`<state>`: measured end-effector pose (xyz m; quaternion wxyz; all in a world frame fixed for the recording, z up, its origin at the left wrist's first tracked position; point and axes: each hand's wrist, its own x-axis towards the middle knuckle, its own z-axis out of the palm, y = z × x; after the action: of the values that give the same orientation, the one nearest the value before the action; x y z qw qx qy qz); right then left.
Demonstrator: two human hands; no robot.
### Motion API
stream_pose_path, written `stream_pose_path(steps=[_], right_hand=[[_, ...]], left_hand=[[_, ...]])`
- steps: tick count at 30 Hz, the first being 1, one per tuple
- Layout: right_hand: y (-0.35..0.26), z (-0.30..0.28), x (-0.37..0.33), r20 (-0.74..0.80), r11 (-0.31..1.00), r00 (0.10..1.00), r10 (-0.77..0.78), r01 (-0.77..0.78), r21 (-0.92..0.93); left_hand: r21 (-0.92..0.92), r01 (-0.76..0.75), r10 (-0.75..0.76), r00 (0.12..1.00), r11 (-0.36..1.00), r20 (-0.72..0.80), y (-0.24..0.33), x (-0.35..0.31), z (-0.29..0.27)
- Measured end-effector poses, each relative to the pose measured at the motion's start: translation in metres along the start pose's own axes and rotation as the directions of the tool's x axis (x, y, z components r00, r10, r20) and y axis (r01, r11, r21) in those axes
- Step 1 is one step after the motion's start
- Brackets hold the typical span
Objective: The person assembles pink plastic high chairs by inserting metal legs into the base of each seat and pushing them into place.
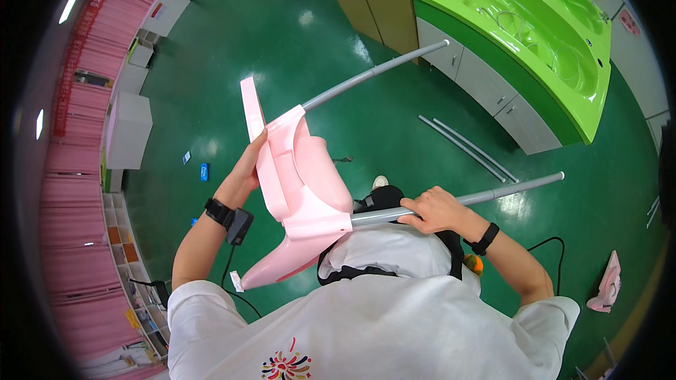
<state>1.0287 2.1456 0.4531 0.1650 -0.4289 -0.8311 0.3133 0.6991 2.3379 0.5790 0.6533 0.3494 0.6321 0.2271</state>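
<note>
A pink moulded plastic piece [320,169] with a hollow middle and splayed legs is held up in front of my body. Two grey poles stick out of its right side: a far pole [373,74] and a near pole [486,197], both with white end caps. My left hand [255,163] is closed on the pink piece's left edge, its fingers partly hidden behind the plastic. Closed round the near pole, my right hand [433,210] sits a short way from where that pole enters the pink piece. The lower pink leg ends in a white tip beside my left forearm.
Two loose grey poles [468,149] lie on the green floor [338,127], below a bright green basin [507,28] on white cabinets. Another pink part [607,285] lies far right. Small blue packets [204,172] are at left, near white cabinets [130,130]. A black cable hangs by each arm.
</note>
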Motion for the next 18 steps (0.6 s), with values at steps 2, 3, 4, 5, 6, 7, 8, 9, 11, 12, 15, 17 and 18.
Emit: stream_pose_path(steps=[2,3,4,5,6,7,8,9,11,12,15,17,18], right_hand=[[-0.002,0.001,0.0,-0.046,1.0,0.999,-0.01,0.01,0.007],[-0.004,0.002,0.001,-0.045,1.0,0.999,-0.008,0.009,0.01],[-0.006,0.003,0.003,-0.047,1.0,0.999,-0.015,0.015,0.003],[-0.009,0.004,0.005,-0.05,1.0,0.999,-0.021,0.02,-0.004],[-0.011,0.003,0.009,-0.048,1.0,0.999,-0.019,0.019,-0.001],[-0.014,0.001,0.013,-0.035,1.0,0.999,-0.016,0.016,-0.004],[-0.016,0.0,0.017,-0.022,1.0,1.0,-0.013,0.013,-0.008],[-0.019,0.0,0.02,-0.02,1.0,1.0,-0.014,0.014,-0.006],[-0.023,0.001,0.024,-0.037,1.0,0.999,-0.012,0.012,0.002],[-0.026,0.003,0.028,-0.036,1.0,0.999,-0.011,0.011,0.005],[-0.035,0.01,0.041,-0.013,0.997,0.999,-0.049,0.05,0.062],[-0.039,0.013,0.045,-0.019,0.994,0.997,-0.07,0.071,0.079],[-0.04,0.012,0.046,-0.015,0.994,0.997,-0.073,0.074,0.08]], left_hand=[[0.02,0.012,-0.012,1.0,1.0,-0.004,0.001,0.006,0.0],[0.02,0.016,-0.016,1.0,1.0,-0.004,-0.001,0.007,-0.001],[0.029,-0.003,0.003,1.0,1.0,-0.011,-0.004,0.009,-0.002],[0.038,-0.022,0.023,1.0,0.999,-0.016,-0.006,0.011,-0.002],[0.038,-0.019,0.019,1.0,0.999,-0.017,-0.006,0.012,-0.001],[0.03,-0.008,0.008,1.0,1.0,-0.007,-0.004,0.013,-0.001],[0.021,0.002,-0.002,1.0,1.0,0.003,-0.003,0.013,-0.001],[0.02,0.004,-0.004,1.0,1.0,0.001,-0.004,0.015,-0.003],[-0.008,0.007,-0.007,1.0,1.0,0.015,-0.005,0.019,-0.007],[-0.007,0.01,-0.01,1.0,1.0,0.015,-0.006,0.018,-0.006],[0.015,0.012,-0.013,1.0,1.0,0.023,-0.006,0.014,0.001],[0.033,0.007,-0.007,1.0,0.999,0.014,-0.004,0.013,0.006],[0.03,0.008,-0.009,1.0,1.0,0.011,-0.004,0.015,0.005]])
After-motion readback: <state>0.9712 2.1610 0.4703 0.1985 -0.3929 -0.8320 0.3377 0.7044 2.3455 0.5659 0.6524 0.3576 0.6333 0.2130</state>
